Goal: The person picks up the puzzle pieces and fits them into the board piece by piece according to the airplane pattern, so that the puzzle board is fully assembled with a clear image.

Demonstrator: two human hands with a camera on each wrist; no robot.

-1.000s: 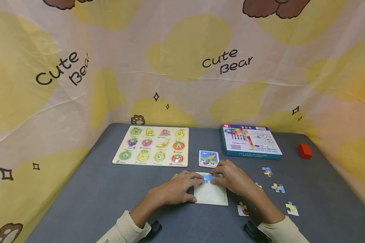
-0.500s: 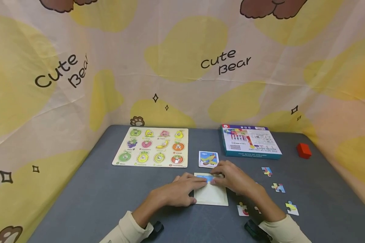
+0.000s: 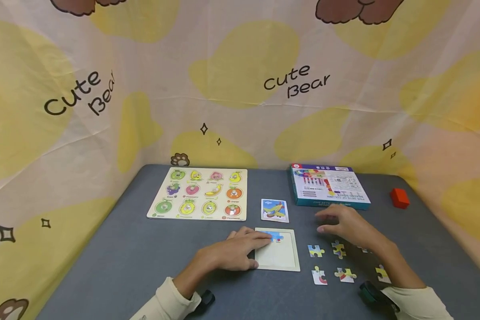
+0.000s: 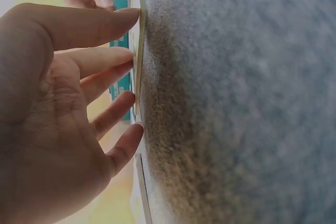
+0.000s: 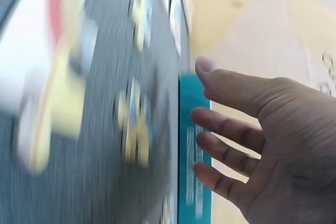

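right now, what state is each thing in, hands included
left hand: fingers on the tray's left side
right hand: holding nothing, fingers parted
puzzle tray: mostly bare
blue puzzle part: at the tray's top, partly covered by fingers
loose puzzle pieces: separate, outside the tray
picture card: flat, plane side up
fruit board: flat, face up
box: lying flat, looks closed
red block: standing apart, untouched

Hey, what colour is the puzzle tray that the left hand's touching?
Pale cream! The tray shows best in the head view.
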